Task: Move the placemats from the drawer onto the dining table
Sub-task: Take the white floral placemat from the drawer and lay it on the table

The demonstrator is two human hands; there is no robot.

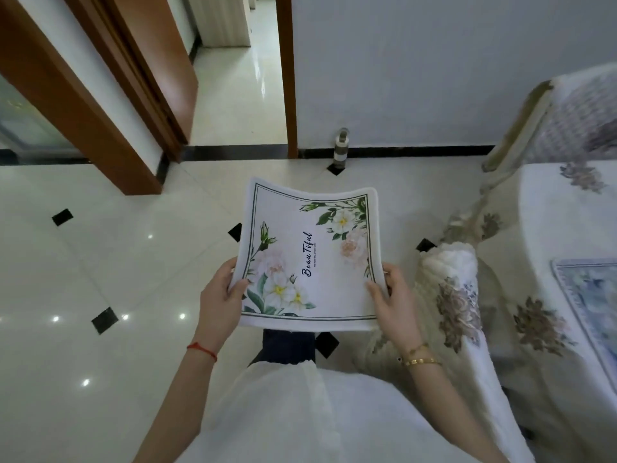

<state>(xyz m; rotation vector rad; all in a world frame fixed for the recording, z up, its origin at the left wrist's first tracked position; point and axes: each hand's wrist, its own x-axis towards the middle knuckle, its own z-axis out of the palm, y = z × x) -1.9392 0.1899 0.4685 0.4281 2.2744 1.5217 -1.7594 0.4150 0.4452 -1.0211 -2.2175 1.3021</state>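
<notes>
The placemat [309,259] is held in the air above the tiled floor [117,262], at frame centre, not touching any surface. It is white with a dark green line border, floral prints at its corners and the script "Beautiful" running along its middle. Its far edge curls upward at both corners.

The left hand [222,295] grips the placemat's left edge at about 9 o'clock of the mat, thumb on top, fingers curled underneath. The right hand [392,295] grips the right edge at about 3 o'clock in the same way. Both hands are clamped on the mat.

The dining table [551,228], covered by a floral tablecloth, lies at 3 o'clock of the frame, beside the mat and apart from it. A second, blue-patterned placemat [591,295] lies flat on it near the right frame edge. A small striped object [340,152] stands against the wall at 12 o'clock.
</notes>
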